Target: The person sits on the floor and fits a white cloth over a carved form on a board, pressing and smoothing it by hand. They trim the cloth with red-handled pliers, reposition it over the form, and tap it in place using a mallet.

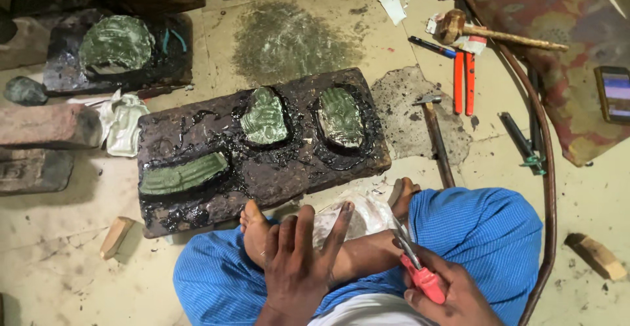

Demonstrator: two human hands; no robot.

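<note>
My right hand grips red-handled metal snips, their blades pointing at the thin silvery metal sheet in my lap, which my left hand presses flat with fingers spread wide. Just beyond my crossed feet, three green embossed metal pieces sit bedded in a dark pitch-covered block, apparently already worked. The sheet itself looks barely cut, by my judgement.
</note>
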